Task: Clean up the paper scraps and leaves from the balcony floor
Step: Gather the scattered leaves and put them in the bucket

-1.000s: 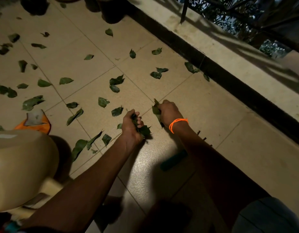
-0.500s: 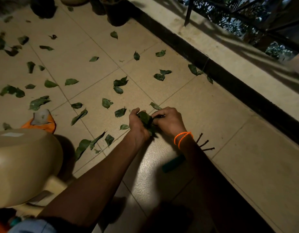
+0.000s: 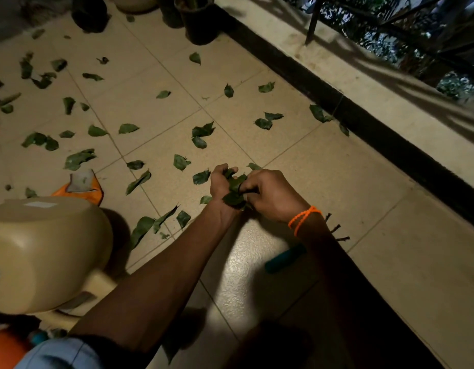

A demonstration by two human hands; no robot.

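Note:
Several green leaves [image 3: 202, 134] lie scattered over the beige tiled balcony floor [image 3: 323, 166], mostly to the left and ahead of my hands. My left hand [image 3: 222, 182] grips a bunch of gathered leaves [image 3: 235, 193] just above the floor. My right hand [image 3: 270, 193], with an orange band at the wrist, meets it from the right and its curled fingers pinch the same bunch. One leaf [image 3: 201, 177] lies just left of my left hand. A grey paper scrap [image 3: 81, 181] rests on an orange piece at the left.
A beige plastic stool [image 3: 44, 251] stands at the lower left. Dark plant pots [image 3: 195, 20] line the far edge. A raised ledge with a black band [image 3: 363, 115] and a railing run along the right. A teal object [image 3: 283, 258] and short twigs [image 3: 337, 230] lie under my right forearm.
My right hand has moved left with its leaf to join my left hand, and both now hold one bunch. The view has shifted slightly.

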